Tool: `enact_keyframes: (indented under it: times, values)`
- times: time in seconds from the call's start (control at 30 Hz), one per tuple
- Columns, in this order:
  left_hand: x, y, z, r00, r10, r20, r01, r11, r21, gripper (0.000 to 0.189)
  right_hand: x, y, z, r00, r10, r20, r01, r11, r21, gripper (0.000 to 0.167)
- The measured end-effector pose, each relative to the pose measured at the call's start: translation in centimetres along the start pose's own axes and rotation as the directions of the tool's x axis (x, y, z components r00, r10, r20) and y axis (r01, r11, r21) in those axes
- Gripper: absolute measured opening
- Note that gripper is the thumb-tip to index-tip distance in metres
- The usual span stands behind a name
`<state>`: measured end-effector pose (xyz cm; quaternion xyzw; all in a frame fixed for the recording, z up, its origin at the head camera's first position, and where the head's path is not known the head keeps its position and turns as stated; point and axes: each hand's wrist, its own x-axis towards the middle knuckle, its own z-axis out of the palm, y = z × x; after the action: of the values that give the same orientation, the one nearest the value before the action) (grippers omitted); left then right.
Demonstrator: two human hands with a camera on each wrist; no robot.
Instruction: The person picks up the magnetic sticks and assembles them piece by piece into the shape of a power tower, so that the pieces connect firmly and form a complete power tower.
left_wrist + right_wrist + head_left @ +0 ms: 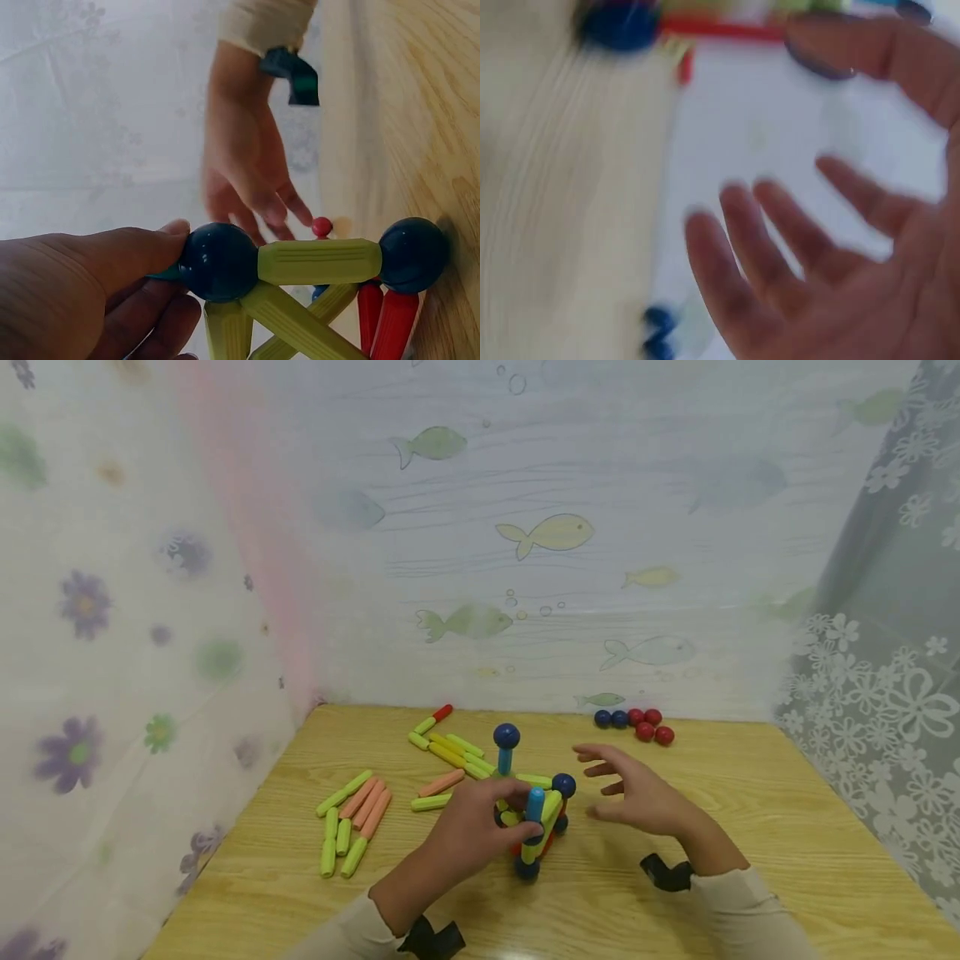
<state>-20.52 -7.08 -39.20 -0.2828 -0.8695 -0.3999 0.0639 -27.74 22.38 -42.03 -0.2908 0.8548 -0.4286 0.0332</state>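
A frame of magnetic rods and balls [551, 814] stands on the table, built of yellow-green and red rods with dark blue balls at its corners. My left hand [480, 822] pinches a light blue rod [536, 804] that rises from a near corner, just above a dark blue ball [218, 261]. Another light blue rod [506, 761], topped by a dark blue ball [507, 736], sticks up at the back. Apart from the frame, on its right, my right hand [641, 793] hovers with spread fingers and holds nothing. The right wrist view is blurred.
Loose yellow-green rods [330, 843] and orange rods [367, 803] lie at the left of the table [255, 852]. More rods [447, 753] spread behind the frame. Dark blue balls [611, 719] and red balls [645, 732] sit near the back edge, before a patterned curtain [555, 577].
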Motion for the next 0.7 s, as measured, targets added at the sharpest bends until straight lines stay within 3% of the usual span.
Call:
enact_keyframes:
  times: [0.1,0.2,0.27,0.33,0.43,0.6,0.7]
  values:
    - [0.0,0.0,0.0,1.0,-0.005,0.003,0.005,1.0,-0.023,0.032,0.8,3.4,-2.1,0.977,0.157,-0.146,-0.165,0.986,-0.04,0.069]
    - [-0.1,0.0,0.2,1.0,-0.006,0.007,0.006,0.999,-0.036,0.032,1.4,6.8,-3.9,0.915,0.29,-0.281,-0.326,0.941,-0.09,0.067]
    - [-0.1,-0.1,0.2,1.0,-0.005,0.009,0.006,0.999,-0.038,0.032,1.6,8.7,-5.0,0.881,0.355,-0.312,-0.401,0.911,-0.096,0.071]
    - [-0.1,-0.1,0.3,1.0,-0.004,0.01,0.004,0.999,-0.039,0.032,1.7,10.1,-5.6,0.862,0.399,-0.313,-0.445,0.891,-0.091,0.075]
    - [0.0,-0.1,0.4,1.0,0.0,0.011,0.0,0.999,-0.034,0.031,1.7,11.2,-6.4,0.854,0.438,-0.28,-0.483,0.868,-0.113,0.079]
    - [0.1,0.0,0.5,1.0,-0.008,0.023,0.008,0.999,-0.032,0.03,1.8,11.7,-7.0,0.843,0.439,-0.313,-0.52,0.815,-0.258,0.075]
    - [0.1,0.0,0.5,0.999,-0.013,0.029,0.014,0.999,-0.037,0.03,1.7,11.5,-6.9,0.799,0.469,-0.377,-0.577,0.773,-0.263,0.061]
